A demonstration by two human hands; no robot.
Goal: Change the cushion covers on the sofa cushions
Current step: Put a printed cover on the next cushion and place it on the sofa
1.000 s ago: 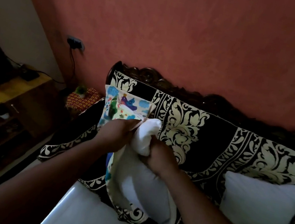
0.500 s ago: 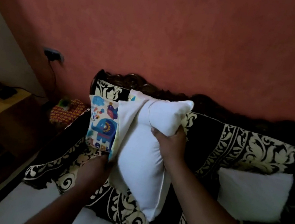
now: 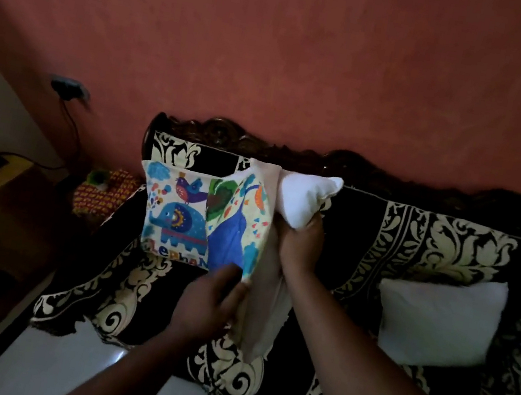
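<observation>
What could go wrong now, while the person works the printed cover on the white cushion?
1. The right hand squeezes only the top corner of the white cushion insert; that grip may slip and the insert drop.
2. The left hand pulls the elephant-print cover from one edge, so the fabric may bunch or strain at the opening.
3. The room is dim, so the cover's opening is hard to see.

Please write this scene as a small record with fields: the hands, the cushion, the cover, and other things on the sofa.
left hand: grips the lower edge of the elephant-print cover
right hand: clutches the white cushion insert
cover state: partly over the insert, one white corner sticking out at the top
sofa: draped in black and cream patterned cloth
second white cushion: bare, lying on the sofa at the right
</observation>
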